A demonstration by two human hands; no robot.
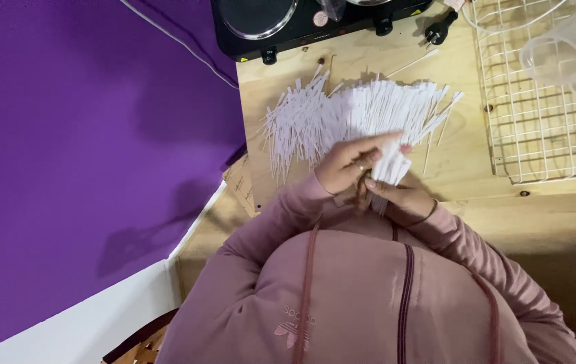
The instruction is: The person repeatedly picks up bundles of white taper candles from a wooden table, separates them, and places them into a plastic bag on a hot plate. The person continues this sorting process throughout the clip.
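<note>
Hands (376,178) grip white, thin, seemingly paper-wrapped sticks (390,162), fanned out.

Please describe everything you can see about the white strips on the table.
The white strips are many thin, narrow pieces that look like paper. They lie in a loose, fanned pile on the wooden table, in front of a black hot plate and left of a white wire rack. Their far ends spread outwards unevenly. The left hand and right hand hold a small bunch of them together at the near edge of the pile.
</note>
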